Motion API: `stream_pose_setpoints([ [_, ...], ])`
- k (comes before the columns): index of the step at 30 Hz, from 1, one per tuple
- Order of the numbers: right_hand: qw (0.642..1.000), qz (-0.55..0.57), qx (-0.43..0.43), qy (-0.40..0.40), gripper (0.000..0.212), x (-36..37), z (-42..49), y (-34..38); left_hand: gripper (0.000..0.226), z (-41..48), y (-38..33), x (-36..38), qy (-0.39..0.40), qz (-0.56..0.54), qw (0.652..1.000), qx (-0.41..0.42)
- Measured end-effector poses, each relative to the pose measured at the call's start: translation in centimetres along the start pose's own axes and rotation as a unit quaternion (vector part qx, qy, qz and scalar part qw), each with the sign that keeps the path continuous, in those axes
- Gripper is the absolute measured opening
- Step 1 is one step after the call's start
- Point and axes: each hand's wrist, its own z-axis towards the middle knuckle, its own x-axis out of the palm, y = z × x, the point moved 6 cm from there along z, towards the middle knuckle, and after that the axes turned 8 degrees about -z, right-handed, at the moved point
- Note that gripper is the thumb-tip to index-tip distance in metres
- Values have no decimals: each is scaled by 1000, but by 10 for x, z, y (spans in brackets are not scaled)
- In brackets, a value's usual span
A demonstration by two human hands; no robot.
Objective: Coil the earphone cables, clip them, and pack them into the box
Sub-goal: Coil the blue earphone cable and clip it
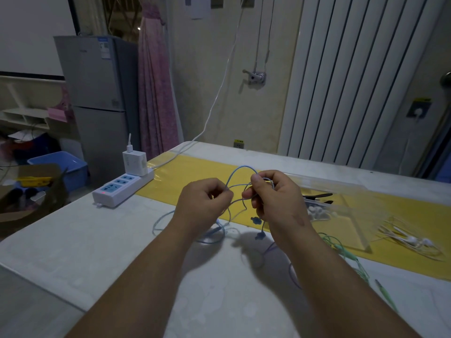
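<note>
Fingers (219, 195) of the left hand (202, 203) pinch a blue earphone cable (240, 167) just above the near edge of the yellow mat (195, 167). The right hand (278, 198) grips its small loops. Slack trailing on the worktop (122, 240), nearer than the mat, may knot, or the loops may slip loose.

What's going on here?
A person is coiling the blue earphone cable above the table. The right hand holds the gathered loops; the left hand pinches the next stretch, with the rest trailing on the surface. To the right, green earphones and white earphones lie loose, not yet coiled.
</note>
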Motion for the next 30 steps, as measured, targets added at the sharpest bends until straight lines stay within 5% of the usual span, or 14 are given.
stream_pose_setpoints([
  [7,1000,0,-4,5,6,3,1,-2,18,-5,0,12,76,51,996,8],
  [19,1000,-12,-2,0,7,3,2,-6,12,-5,-1,14,76,8,997,27],
  [23,997,-69,-23,-40,10,-4,1,-1,4,2,-1,-2,5,-47,999,13],
  [30,989,-136,-51,-24,8,0,-4,6,23,5,6,-17,-100,-117,988,-18],
])
